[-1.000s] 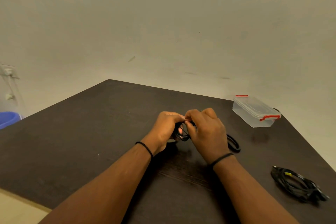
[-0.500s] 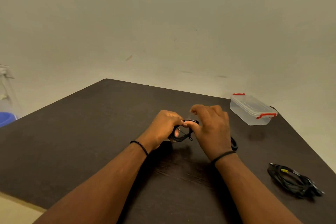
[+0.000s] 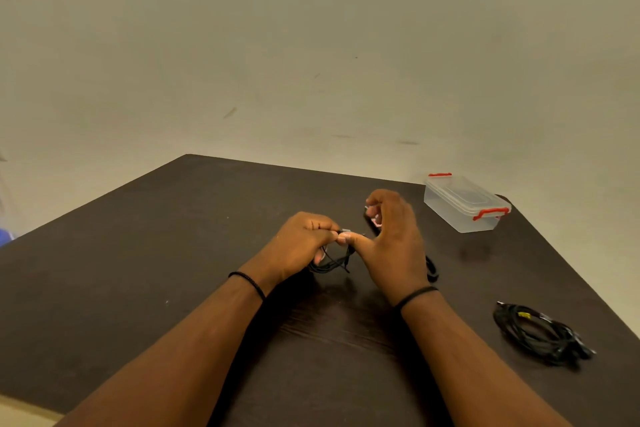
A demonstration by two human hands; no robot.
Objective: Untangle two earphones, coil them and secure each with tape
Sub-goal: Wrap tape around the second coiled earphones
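Note:
My left hand (image 3: 304, 243) grips a small coil of black earphone cable (image 3: 330, 263) just above the dark table (image 3: 138, 253). My right hand (image 3: 393, 239) presses its thumb tip against the top of that coil, beside my left thumb. Its other fingers are lifted and curled, with a short dark strip of tape (image 3: 372, 218) at their tips. A black tape roll (image 3: 432, 269) lies on the table, mostly hidden behind my right wrist. A second black earphone coil (image 3: 533, 329) with a small yellow mark lies near the table's right edge.
A clear plastic box (image 3: 464, 204) with red latches and its lid on stands at the table's far right corner. The table's near-left edge runs diagonally. A bare wall rises behind the table.
My right fingers have lifted off the coil and spread away from it, leaving only the thumb on it. My left hand keeps its grip on the coil.

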